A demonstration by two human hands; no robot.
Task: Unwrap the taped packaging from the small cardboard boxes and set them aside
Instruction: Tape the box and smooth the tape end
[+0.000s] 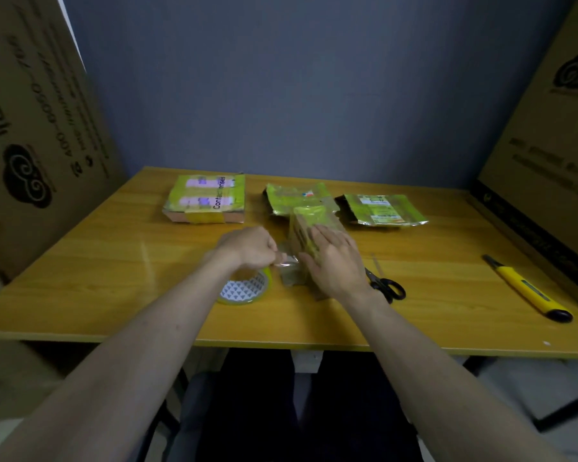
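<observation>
Nearest the table edge sits a tape roll, lying flat, partly under the left hand. The left hand is curled tight, pinching a clear strip of tape that runs across to the box. The right hand lies with fingers straight and flat against the box's side, bracing it, not curled round it. The scissors lie just beside the right wrist, and the cutter lies well apart at right.

The box sits mid-table, between the hands and the far packets. It appears to stand on a narrow face. Its long axis runs roughly near to far, with the far end tipped slightly left, though blur makes the exact tilt hard to call.

Risks, as a judgement:
- The tape could snap short or tear off cardboard if it is pulled too sharply.
- The box could skid or topple left, since only a flat palm holds it.
- The loose sticky strip could fold onto itself or catch on the roll below.
- The right wrist is close to the scissors and could knock them.

Farther back lie a foil packet just behind the box and a second packet to the right. A taped flat box lies at far left, not yet unwrapped.
</observation>
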